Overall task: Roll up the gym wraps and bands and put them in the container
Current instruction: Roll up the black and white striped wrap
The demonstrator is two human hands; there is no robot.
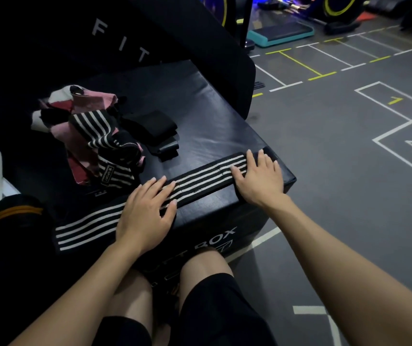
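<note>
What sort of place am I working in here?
Most likely a gym. The striped wrap lies on a padded black box, a teal step platform sits behind, and the floor carries painted agility-grid lines with numbers.

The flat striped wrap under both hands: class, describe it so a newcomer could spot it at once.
Find the big black padded box. Along its near edge lies the striped wrap, stretched out flat, with the left hand and right hand pressing on it. Unlike the crumpled pile of wraps behind it, this one lies straight and unrolled.
</note>
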